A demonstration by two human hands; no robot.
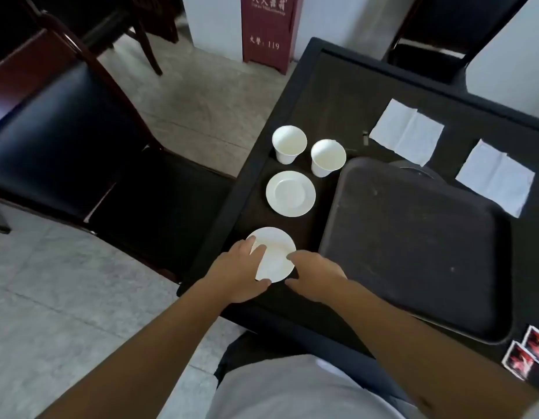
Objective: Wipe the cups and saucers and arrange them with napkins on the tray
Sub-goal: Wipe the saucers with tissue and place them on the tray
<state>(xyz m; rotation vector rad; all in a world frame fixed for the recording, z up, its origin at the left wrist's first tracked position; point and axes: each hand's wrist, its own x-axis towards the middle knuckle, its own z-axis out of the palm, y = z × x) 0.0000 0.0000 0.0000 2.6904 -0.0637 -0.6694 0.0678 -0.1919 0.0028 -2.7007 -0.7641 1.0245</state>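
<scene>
Near saucer [275, 255]: white, at the dark table's [328, 95] near-left edge, held from both sides.
Left hand [238, 269]: fingers curled over its left rim.
Right hand [315, 275]: gripping its right rim.
Second saucer [290, 193]: just beyond.
Two cups [289, 144] [328, 157]: upright, farther back.
Tray [413, 246]: dark, to the right.
Napkins [406, 131] [495, 178]: beyond the tray.
</scene>
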